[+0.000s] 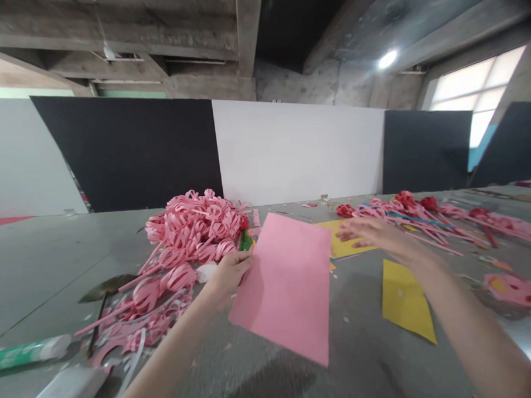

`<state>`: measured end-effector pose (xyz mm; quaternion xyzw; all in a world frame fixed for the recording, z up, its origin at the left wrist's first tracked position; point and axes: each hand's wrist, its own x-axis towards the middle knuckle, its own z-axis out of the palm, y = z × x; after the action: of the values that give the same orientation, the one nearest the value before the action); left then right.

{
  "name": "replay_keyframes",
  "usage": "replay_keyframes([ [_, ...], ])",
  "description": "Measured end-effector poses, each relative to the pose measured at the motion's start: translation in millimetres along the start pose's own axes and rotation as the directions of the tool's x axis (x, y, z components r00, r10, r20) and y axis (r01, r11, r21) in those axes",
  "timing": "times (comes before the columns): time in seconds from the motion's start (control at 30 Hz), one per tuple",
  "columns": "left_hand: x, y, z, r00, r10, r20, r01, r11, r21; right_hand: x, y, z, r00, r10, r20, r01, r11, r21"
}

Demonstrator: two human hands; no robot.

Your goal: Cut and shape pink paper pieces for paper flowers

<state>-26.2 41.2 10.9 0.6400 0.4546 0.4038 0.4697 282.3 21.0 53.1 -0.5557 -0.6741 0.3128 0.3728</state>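
Note:
My left hand (231, 275) grips a sheet of pink paper (291, 289) by its left edge, and the sheet is held up tilted above the grey surface. To the right of the sheet, my right hand (366, 233) is in the air with its fingers apart and nothing in them. Beneath and behind that hand lies a stack of yellow paper (333, 243), partly hidden by the pink sheet. A separate yellow piece (404, 301) rests nearer to me, beside my right forearm.
Curled pink paper flowers (196, 225) are heaped at the left, with pink scraps before them. A green-and-white tube (34, 351) and a white box (65, 392) lie front left. More pink and red paper flowers (402, 210) spread across the right. Black and white panels (298, 150) stand behind.

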Motion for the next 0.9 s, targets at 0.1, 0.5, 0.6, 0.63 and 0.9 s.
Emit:
replay_keyframes([
  [0.1, 7, -16, 4, 0.985, -0.152, -0.076, 0.128, 0.959, -0.253, 4, -3, 31, 0.978, 0.139, 0.155, -0.167, 0.969, 0.18],
  [0.5, 16, -35, 4, 0.977, -0.144, -0.158, 0.13, 0.987, -0.093, 18, 6, 82, 0.974, 0.187, 0.126, -0.222, 0.885, 0.409],
  [0.6, 3, -30, 17, 0.968, 0.084, -0.237, 0.026, 0.904, 0.426, 17, 7, 82, 0.976, 0.194, 0.103, -0.219, 0.888, 0.405],
  [0.63, -2, -26, 24, 0.962, 0.155, -0.222, -0.01, 0.84, 0.543, 17, 6, 83, 0.976, 0.195, 0.095, -0.217, 0.89, 0.402],
  [0.9, -34, -6, 54, 0.963, 0.251, -0.097, -0.102, 0.675, 0.731, 16, 4, 90, 0.983, 0.167, 0.076, -0.183, 0.907, 0.379],
])
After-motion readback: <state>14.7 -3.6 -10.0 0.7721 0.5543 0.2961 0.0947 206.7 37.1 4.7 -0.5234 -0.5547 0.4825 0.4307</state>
